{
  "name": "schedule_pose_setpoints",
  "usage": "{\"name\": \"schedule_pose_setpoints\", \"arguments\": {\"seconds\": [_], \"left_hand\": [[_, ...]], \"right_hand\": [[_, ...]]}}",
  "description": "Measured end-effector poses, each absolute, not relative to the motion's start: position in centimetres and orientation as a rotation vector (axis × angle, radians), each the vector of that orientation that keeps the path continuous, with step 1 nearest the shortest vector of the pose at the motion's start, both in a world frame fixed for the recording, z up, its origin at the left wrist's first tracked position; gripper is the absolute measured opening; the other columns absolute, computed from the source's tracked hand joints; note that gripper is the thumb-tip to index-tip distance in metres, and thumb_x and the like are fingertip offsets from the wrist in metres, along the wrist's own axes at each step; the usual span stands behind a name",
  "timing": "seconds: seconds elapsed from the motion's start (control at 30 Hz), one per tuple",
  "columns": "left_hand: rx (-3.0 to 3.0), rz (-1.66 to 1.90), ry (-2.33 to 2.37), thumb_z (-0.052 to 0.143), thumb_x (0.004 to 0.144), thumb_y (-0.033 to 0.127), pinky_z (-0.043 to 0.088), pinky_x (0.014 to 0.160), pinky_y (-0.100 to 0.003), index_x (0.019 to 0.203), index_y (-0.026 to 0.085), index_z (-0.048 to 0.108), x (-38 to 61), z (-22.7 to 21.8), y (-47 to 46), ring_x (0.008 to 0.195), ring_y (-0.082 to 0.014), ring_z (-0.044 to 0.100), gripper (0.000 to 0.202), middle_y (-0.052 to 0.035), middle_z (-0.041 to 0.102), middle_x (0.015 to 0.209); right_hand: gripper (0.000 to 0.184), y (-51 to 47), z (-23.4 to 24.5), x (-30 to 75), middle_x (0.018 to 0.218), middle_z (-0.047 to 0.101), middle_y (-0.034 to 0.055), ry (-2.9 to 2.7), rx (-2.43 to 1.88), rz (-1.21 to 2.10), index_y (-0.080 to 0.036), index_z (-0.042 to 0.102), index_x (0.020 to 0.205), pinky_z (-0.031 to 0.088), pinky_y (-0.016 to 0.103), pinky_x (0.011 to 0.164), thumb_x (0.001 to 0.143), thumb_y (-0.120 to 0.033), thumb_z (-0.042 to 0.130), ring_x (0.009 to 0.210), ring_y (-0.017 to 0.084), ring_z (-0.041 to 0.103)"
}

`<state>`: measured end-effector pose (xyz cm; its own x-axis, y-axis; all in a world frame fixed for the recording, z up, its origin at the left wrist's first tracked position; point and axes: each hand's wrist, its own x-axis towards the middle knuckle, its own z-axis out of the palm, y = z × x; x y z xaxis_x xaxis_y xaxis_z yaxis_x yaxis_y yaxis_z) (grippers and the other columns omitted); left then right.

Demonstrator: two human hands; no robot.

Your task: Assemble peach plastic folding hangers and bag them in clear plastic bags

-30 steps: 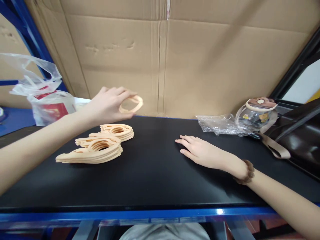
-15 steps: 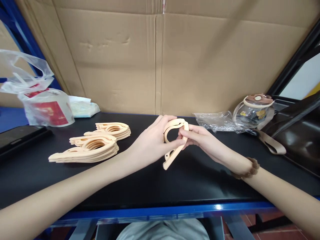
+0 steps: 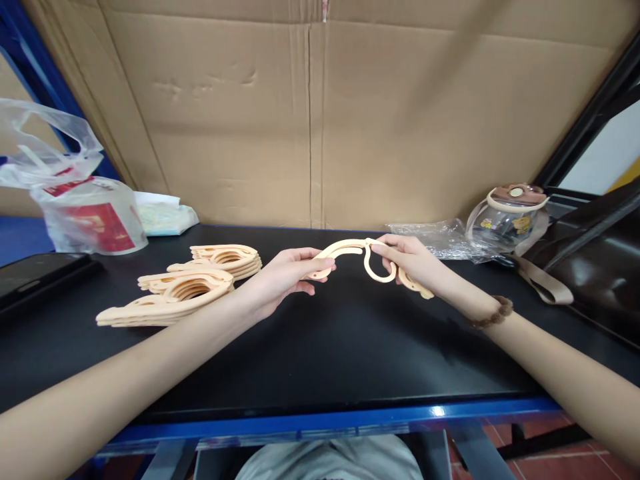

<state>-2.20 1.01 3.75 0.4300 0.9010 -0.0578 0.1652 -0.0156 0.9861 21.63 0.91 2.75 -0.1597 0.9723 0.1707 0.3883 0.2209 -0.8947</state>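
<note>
A beige plastic folding hanger is stretched between my hands above the black tabletop, its two arms spread apart. My left hand pinches the end of the left arm between thumb and fingers. Around the other arm, close to the middle joint, my right hand is closed; the tip of that arm pokes out below the fingers. The curved hook hangs down from the joint. Left of my hands lie two stacks of folded hangers, a nearer stack and a farther stack.
A bagged white and red tub, a tissue pack and a black phone-like device occupy the left. Clear plastic wrap, a transparent strapped jar and a dark bag are at right. Cardboard stands behind.
The hanger has gone from folded to spread out, its hook now hanging down. My left hand has shifted left and down to one arm's end; my right hand has moved slightly right.
</note>
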Motion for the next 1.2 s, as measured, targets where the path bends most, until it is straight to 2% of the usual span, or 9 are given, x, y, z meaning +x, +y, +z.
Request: {"name": "schedule_pose_setpoints", "arguments": {"seconds": [0.13,0.23,0.47,0.63,0.77,0.9,1.0,1.13,1.2], "left_hand": [[1.493,0.722,1.084,0.08,0.067,0.037,0.036,0.057,-0.02,0.1,0.016,0.068,-2.1,3.6,1.0,0.077,-0.0107,0.052,0.041,-0.0037,0.065,0.093],[1.466,0.726,1.062,0.08,0.068,0.036,0.036,0.057,-0.02,0.098,0.015,0.069,-1.9,3.5,0.8,0.076,-0.0101,0.051,0.038,-0.0044,0.066,0.091],[1.338,0.886,1.022,0.077,0.073,0.036,0.041,0.07,-0.023,0.099,0.016,0.068,-2.1,2.9,1.3,0.081,-0.01,0.053,0.035,-0.0029,0.065,0.093],[1.228,1.022,0.982,0.076,0.073,0.036,0.041,0.071,-0.024,0.093,0.014,0.065,-2.3,2.7,1.7,0.077,-0.0091,0.052,0.031,-0.0034,0.065,0.094],[1.217,1.043,0.95,0.074,0.076,0.039,0.038,0.066,-0.023,0.094,0.013,0.065,-2.4,2.5,2.0,0.067,-0.0067,0.046,0.033,-0.001,0.061,0.086],[1.237,1.016,0.963,0.073,0.077,0.035,0.037,0.064,-0.022,0.094,0.012,0.063,-2.4,2.4,2.0,0.066,-0.0065,0.044,0.029,-0.0004,0.058,0.084],[1.232,1.009,0.99,0.072,0.078,0.032,0.037,0.065,-0.023,0.089,0.013,0.061,-2.2,2.4,1.8,0.066,-0.0068,0.044,0.025,-0.0003,0.058,0.084],[1.238,1.014,1.004,0.072,0.077,0.033,0.037,0.065,-0.023,0.084,0.014,0.06,-2.2,2.3,1.8,0.067,-0.0074,0.044,0.024,-0.0002,0.058,0.084],[1.255,1.016,1.0,0.072,0.077,0.035,0.037,0.065,-0.023,0.084,0.015,0.06,-2.3,2.4,1.9,0.068,-0.0076,0.045,0.025,-0.0001,0.058,0.085]], "right_hand": [[0.031,1.6,2.9,22.6,0.049,0.044,-0.0085,-1.578,-1.343,0.76,-0.019,0.056,0.08,0.022,0.02,0.029,0.084,-0.05,0.057,0.027,0.004,0.034],[0.034,2.0,2.9,23.2,0.05,0.042,-0.008,-1.593,-1.364,0.675,-0.019,0.054,0.074,0.02,0.021,0.031,0.084,-0.052,0.057,0.03,0.003,0.03],[0.041,1.8,2.7,23.3,0.051,0.046,-0.0056,-1.854,-1.509,0.59,-0.019,0.061,0.08,0.023,0.022,0.037,0.087,-0.057,0.048,0.036,0.006,0.034],[0.053,1.0,3.0,23.0,0.043,0.042,-0.0059,-2.113,-1.583,0.58,-0.021,0.064,0.085,0.033,0.025,0.046,0.09,-0.065,0.035,0.04,0.01,0.042],[0.058,0.7,3.2,23.1,0.047,0.046,-0.0045,-2.218,-1.629,0.51,-0.021,0.057,0.074,0.035,0.026,0.049,0.088,-0.071,0.031,0.044,0.011,0.046],[0.058,0.4,3.5,23.0,0.053,0.051,-0.003,-2.301,-1.619,0.396,-0.02,0.047,0.065,0.033,0.026,0.051,0.088,-0.071,0.031,0.048,0.011,0.048],[0.057,-0.1,3.9,22.7,0.055,0.052,-0.0038,-2.315,-1.669,0.403,-0.021,0.051,0.07,0.03,0.026,0.047,0.086,-0.073,0.034,0.041,0.008,0.043],[0.052,-0.4,4.1,22.4,0.057,0.055,-0.0051,-2.297,-1.691,0.473,-0.024,0.061,0.094,0.031,0.025,0.045,0.082,-0.072,0.045,0.037,0.008,0.043],[0.051,-0.3,3.9,22.3,0.059,0.057,-0.0047,-2.301,-1.67,0.499,-0.025,0.062,0.099,0.033,0.025,0.047,0.081,-0.07,0.048,0.04,0.009,0.046]]}}
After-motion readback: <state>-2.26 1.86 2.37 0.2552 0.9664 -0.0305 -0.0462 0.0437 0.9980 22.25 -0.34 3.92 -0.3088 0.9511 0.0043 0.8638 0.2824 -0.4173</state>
